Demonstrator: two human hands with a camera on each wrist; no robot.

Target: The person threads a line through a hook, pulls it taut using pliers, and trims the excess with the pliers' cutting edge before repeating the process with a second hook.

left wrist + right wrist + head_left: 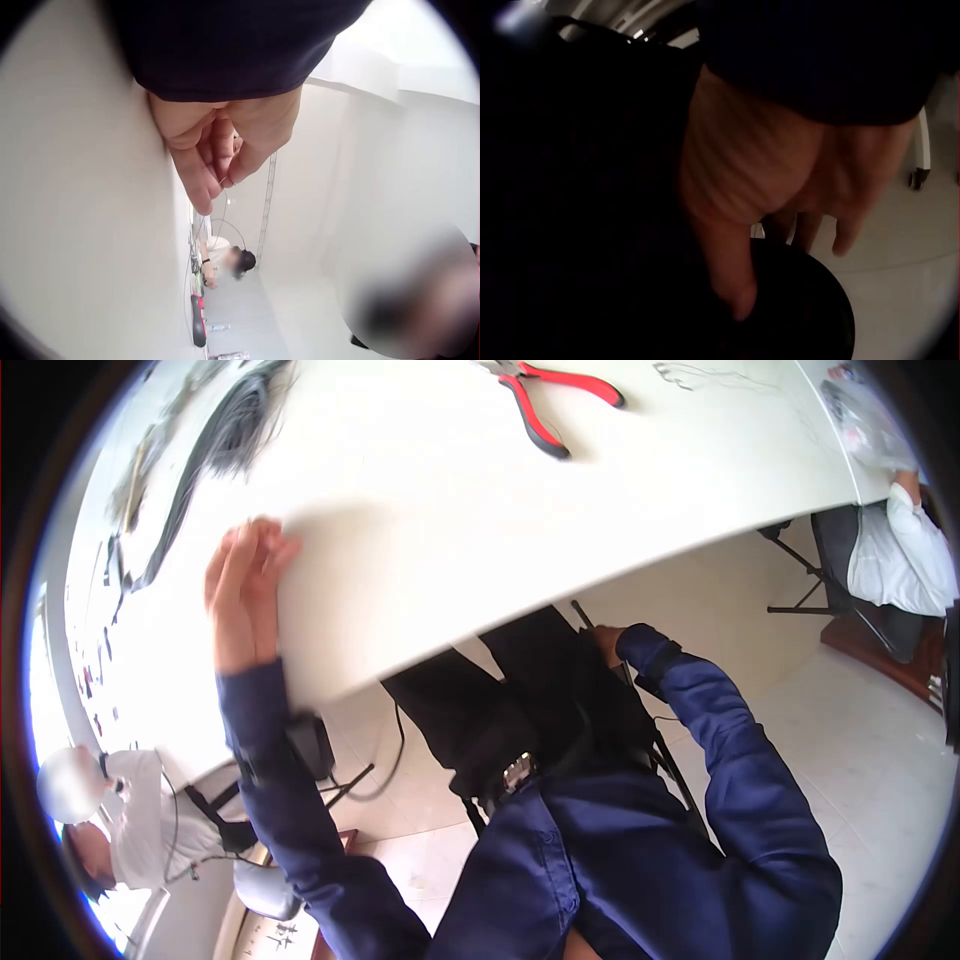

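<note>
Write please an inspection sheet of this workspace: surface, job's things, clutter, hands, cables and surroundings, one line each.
Surface: white table, bare near its front edge.
Job's things: pliers with red handles lie at the far side, untouched; thin wire lies to their right.
Clutter: plastic bag at the far right; small bits along the left edge, too small to tell.
Hands: left hand rests on the table, fingers straight; right hand is below the table, fingers relaxed, against dark cloth.
Cables: black cable bundle at the far left.
Surroundings: pale tiled floor; person in white on the left, second person on the right.
</note>
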